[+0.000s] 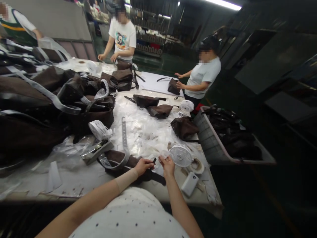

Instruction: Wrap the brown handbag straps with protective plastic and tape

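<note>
Between finger and thumb, my left hand [143, 166] pinches a short black strip [155, 160], probably a strap end. Just to its right, my right hand [167, 165] is raised with fingers pinched together; whitish film shows behind its fingertips, and what they hold, if anything, is unclear. Under my left hand lies a dark brown bag [131, 161] with a handle wrapped in pale covering [124, 138]. The bag's dark strap [158, 178] reaches below my hands. A white fan [181, 154] stands close beside my right hand.
Crumpled plastic wrapping [148, 127] covers the table's middle. A tape dispenser [96, 152], tape roll [197, 165] and white device [190, 184] lie near me. Brown bags [81, 89] pile up left. A filled bin [213, 142] stands right. Co-workers [204, 74] handle bags across the table.
</note>
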### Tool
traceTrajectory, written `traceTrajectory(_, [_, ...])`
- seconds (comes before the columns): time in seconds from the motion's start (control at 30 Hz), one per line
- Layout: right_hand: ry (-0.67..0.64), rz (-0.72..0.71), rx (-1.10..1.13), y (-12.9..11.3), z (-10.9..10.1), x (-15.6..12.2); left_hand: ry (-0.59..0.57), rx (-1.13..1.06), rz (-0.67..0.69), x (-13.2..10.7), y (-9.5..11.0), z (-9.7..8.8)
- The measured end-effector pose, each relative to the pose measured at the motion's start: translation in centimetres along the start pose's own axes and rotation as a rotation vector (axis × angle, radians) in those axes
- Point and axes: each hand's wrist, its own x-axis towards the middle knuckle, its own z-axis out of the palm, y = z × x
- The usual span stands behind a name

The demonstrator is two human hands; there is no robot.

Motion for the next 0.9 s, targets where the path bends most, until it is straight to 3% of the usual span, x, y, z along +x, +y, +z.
traceTrajectory(0.9, [-0.059, -0.09, -0.264, -0.7, -0.8, -1.3, -0.083, 0.001, -0.028, -0.5, 0.6, -0.2])
